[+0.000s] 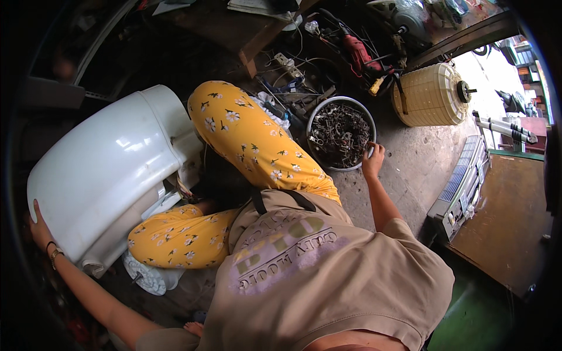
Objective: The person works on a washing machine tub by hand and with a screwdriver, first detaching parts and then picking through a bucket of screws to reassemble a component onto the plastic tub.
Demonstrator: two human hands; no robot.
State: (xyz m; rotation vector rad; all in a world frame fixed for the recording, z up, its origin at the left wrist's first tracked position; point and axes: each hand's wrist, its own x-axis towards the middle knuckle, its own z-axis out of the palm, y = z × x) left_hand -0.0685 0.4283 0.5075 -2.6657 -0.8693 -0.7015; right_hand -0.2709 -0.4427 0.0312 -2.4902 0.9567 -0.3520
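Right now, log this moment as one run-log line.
left hand: braces white appliance shell | right hand: fingers at rim of metal bowl of small parts | posture: seated on floor

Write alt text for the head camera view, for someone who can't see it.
Seen from above, a seated person's left hand steadies a tipped white appliance shell while the right hand reaches into a round metal bowl of small metal parts. A cream ribbed drum lies beyond on the cluttered concrete floor.

left arm extends out to the left, left hand [40,229] flat with palm pressed down. right arm reaches forward, right hand [373,159] with fingers curled downward.
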